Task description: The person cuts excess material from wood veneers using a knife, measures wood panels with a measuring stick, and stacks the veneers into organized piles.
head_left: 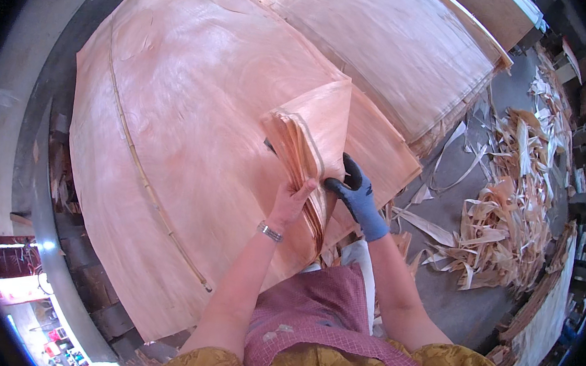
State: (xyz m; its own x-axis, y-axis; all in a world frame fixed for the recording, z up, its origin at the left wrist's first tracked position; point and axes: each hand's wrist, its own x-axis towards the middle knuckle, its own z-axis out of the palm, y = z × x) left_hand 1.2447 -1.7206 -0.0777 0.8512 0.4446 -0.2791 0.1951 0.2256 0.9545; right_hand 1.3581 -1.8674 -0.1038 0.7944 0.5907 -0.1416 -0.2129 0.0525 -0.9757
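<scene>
Thin wood veneer sheets [190, 92] are spread in a broad pile before me. At the near edge, several veneer strips [299, 146] are gathered into a folded bundle raised from the pile. My bare left hand [291, 203], a metal watch on its wrist, is closed on the bundle's left side, thumb on top; its other fingers are partly hidden. My right hand [357, 195], in a blue and black glove, grips the bundle's right edge between thumb and fingers. A small dark tip [268, 144] sticks out left of the bundle; what it belongs to is hidden.
A long thin bamboo stick [134, 150] lies across the pile on the left. Another veneer stack [393, 53] stands at the far right. Torn veneer scraps [503, 220] heap on the grey floor [444, 188] at right. A pale curved beam [35, 94] runs along the left.
</scene>
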